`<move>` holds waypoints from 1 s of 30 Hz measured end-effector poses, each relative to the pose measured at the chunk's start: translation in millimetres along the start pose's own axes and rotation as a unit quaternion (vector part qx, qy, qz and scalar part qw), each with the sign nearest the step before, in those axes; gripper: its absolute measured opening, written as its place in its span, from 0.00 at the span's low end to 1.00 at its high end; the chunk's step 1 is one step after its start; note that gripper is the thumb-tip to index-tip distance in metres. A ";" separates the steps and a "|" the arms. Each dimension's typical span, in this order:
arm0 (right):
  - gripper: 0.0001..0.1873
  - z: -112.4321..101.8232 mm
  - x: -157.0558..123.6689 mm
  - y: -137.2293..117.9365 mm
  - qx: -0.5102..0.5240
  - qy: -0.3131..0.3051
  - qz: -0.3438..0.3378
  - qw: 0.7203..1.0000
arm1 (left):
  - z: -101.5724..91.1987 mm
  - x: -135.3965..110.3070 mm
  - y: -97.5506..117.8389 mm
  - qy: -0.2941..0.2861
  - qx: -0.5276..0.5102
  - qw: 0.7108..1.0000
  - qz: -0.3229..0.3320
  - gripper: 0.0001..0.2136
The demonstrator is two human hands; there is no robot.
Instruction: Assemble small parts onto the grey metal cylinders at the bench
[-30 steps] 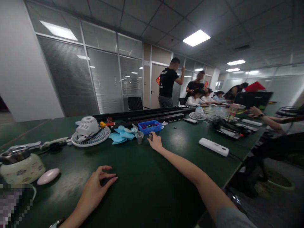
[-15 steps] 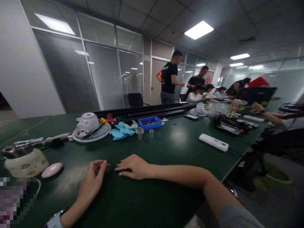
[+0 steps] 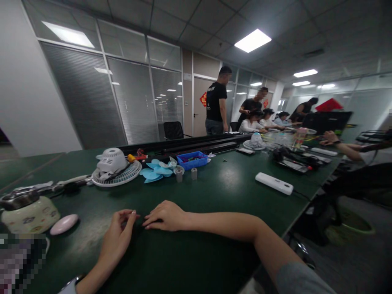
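Note:
My left hand (image 3: 121, 226) rests on the dark green tabletop (image 3: 211, 261), fingers loosely curled and the thumb tip against the index finger; nothing shows between them. Just to its right lies my right hand (image 3: 165, 216), palm down, fingers stretched toward the left hand's fingertips, a small gap between. It holds nothing. Beyond the hands are two small metal cylinders, the nearer one (image 3: 179, 175) beside the other (image 3: 194, 174). Blue fan blades (image 3: 156, 170) lie left of them, next to a white fan housing (image 3: 112, 161) on its round grille (image 3: 133, 173).
A blue tray (image 3: 192, 164) of small parts sits behind the cylinders. At right lies a white power strip (image 3: 273, 183) with a cord. Left are a patterned jar (image 3: 32, 216) and a pink oval object (image 3: 64, 224). Several people stand or sit farther back, one standing person (image 3: 215, 102) in black.
My right hand has shifted slightly left, its fingers and thumb now closer together. The left hand stays nearly still. The view has turned a little; the standing person's arm has dropped.

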State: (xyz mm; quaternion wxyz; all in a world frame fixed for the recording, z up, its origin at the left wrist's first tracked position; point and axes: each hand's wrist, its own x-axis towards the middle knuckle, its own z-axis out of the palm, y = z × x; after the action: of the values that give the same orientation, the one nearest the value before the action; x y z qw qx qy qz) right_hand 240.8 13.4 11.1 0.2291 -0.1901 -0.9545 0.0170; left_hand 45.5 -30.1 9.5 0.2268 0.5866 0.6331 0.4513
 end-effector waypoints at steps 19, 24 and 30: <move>0.12 -78.3 -51.3 131.2 -0.186 0.176 0.401 0.880 | -2.0 -1.9 2.2 -0.018 0.020 0.999 -0.022 0.21; 0.13 -71.7 -55.5 136.7 -0.181 0.173 0.415 0.875 | -1.9 -1.2 0.7 -0.020 0.022 0.999 -0.018 0.20; 0.12 -77.2 -54.6 143.0 -0.169 0.169 0.407 0.882 | -1.9 -1.3 2.1 -0.014 0.007 1.000 -0.008 0.21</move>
State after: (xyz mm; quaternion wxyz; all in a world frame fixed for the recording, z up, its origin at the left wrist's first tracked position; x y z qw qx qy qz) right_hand 370.8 121.6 39.6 0.3240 -0.5978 -0.7283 -0.0856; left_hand 45.4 -32.1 11.9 0.2353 0.5889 0.6380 0.4368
